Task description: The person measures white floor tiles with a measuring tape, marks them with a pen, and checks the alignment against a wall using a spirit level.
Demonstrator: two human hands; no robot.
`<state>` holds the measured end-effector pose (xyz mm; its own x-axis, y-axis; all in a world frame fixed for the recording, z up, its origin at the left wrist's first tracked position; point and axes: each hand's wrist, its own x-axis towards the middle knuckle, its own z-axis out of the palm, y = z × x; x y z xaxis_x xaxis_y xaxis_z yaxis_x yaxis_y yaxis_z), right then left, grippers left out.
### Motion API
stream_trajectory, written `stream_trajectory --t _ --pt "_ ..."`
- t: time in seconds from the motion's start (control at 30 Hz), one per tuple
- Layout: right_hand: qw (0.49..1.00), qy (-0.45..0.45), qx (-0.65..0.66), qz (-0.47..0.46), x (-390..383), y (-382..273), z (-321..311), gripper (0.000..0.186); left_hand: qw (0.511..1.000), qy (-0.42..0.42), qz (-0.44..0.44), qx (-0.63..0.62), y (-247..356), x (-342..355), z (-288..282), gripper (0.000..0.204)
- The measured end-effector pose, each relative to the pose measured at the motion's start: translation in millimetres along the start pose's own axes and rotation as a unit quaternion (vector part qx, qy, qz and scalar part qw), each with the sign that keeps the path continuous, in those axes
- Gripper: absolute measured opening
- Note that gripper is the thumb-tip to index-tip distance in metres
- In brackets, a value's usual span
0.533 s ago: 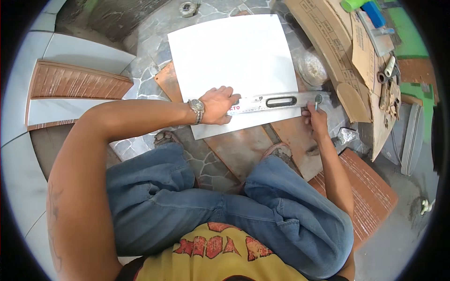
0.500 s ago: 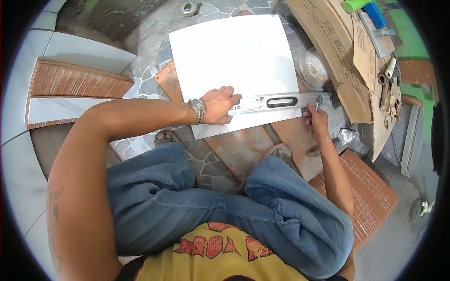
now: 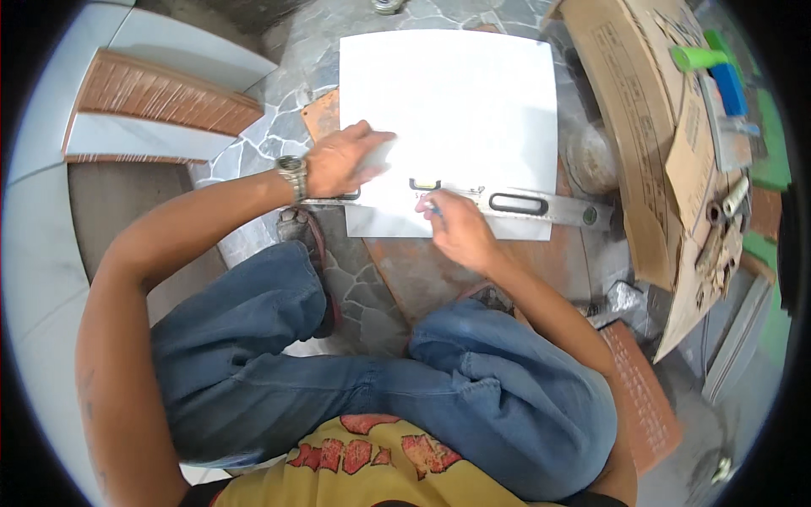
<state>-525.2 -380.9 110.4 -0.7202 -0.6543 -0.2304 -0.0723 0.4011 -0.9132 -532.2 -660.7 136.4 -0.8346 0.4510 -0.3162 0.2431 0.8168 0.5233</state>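
Observation:
A large white tile (image 3: 456, 110) lies in front of me on brown tiles. Across its near part runs a silver spirit level (image 3: 570, 211) with slotted openings and vials, its ends reaching past both sides of the tile. My left hand (image 3: 342, 160), with a metal watch on the wrist, is over the tile's left edge by the level's left end. Its fingers are stretched out and slightly blurred; whether the palm presses on the level is hidden. My right hand (image 3: 460, 228) is closed in a pinch on a thin bluish pen (image 3: 434, 209), at the level's middle.
A cardboard box (image 3: 625, 110) at the right carries a green-handled tool (image 3: 697, 58), a trowel (image 3: 728, 127) and pipe pieces (image 3: 737, 196). A round metal container (image 3: 591, 156) stands between box and tile. Brown-backed tiles (image 3: 169, 93) lean at the left; another (image 3: 646, 401) lies at the lower right.
My right hand has moved left from the level's right end to its middle. My left hand has shifted left along the level. The view has turned, and the level sits at a different slant.

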Motion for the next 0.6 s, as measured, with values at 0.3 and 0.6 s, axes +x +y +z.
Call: stream_trajectory --t 0.3,0.6 --pt "0.927 0.229 -0.298 -0.011 72.0 30.6 -90.2 0.040 0.989 0.059 -0.135 -0.024 -12.6 -78.1 -13.1 0.054" --pt "0.922 0.234 -0.257 0.169 31.5 91.0 -141.0 0.039 0.945 0.120 -0.299 -0.056 -93.6 47.5 18.9 0.050"
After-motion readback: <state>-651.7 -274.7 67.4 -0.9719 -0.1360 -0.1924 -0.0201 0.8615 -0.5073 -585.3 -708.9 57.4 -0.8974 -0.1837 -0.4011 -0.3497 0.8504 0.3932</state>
